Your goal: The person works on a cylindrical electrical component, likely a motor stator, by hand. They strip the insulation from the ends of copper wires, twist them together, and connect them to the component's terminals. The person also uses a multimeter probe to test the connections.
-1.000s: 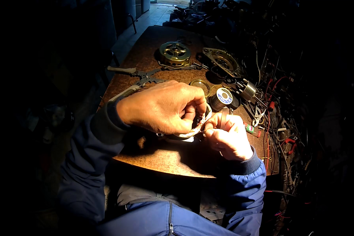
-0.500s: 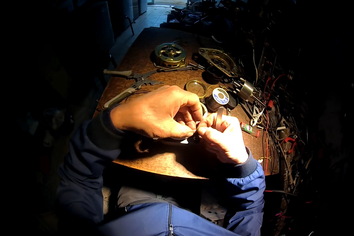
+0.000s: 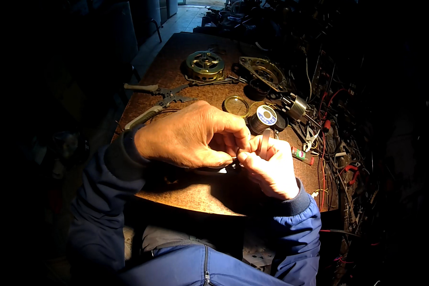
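My left hand [image 3: 190, 136] is curled over a white-wrapped wire part [image 3: 217, 171], its fingers closed on it and covering most of it. My right hand [image 3: 270, 169] pinches at a thin wire [image 3: 234, 158] beside my left thumb and index finger, with a flat strip [image 3: 265, 140] standing up between its fingers. What the fingertips grip is small and partly hidden. Just beyond them are a solder spool [image 3: 260, 123], a brass-rimmed glass disc [image 3: 237, 99] and a small green-and-red item [image 3: 302, 155].
The wooden table [image 3: 152, 114] carries a wire stripper [image 3: 169, 97], brass housing [image 3: 205, 66], triangular plate [image 3: 264, 76], cylindrical metal part [image 3: 298, 108] and pliers [image 3: 310, 140]. Tangled wires [image 3: 344, 178] crowd the right edge; dark clutter [image 3: 229, 19] lies beyond the far end.
Compared with a second ago, my left fingers cover more of the white-wrapped part, and my right thumb is closer to them. The whole view has shifted slightly.
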Tool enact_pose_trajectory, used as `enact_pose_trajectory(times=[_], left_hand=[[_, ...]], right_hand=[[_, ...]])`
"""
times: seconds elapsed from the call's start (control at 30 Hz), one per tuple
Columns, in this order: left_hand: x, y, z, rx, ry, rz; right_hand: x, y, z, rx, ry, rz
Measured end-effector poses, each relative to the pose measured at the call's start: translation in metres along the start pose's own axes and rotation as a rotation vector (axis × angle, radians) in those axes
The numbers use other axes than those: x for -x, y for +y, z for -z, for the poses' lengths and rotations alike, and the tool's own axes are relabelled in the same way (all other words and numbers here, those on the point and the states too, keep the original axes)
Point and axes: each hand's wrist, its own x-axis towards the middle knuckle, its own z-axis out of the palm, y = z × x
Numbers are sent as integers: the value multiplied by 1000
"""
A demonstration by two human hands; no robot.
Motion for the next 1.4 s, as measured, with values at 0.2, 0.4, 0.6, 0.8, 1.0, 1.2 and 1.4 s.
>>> enact_pose_trajectory(times=[0.2, 0.4, 0.6, 0.8, 1.0, 1.2, 1.4], left_hand=[[1, 0, 1, 16, 16, 13], [3, 3, 3, 104, 11, 102], [1, 0, 3, 58, 12, 66], [1, -4, -1, 25, 47, 48], [1, -6, -3, 7, 71, 30], [0, -4, -5, -41, 71, 15], [1, -3, -8, -34, 124, -9]], right_hand=[[1, 1, 0, 58, 1, 37], [1, 6, -2, 71, 5, 131], [3, 2, -8, 122, 35, 178], [1, 12, -5, 123, 8, 296], [4, 9, -4, 140, -13, 305], [3, 10, 1, 239, -25, 297], [2, 13, 0, 187, -32, 290]])
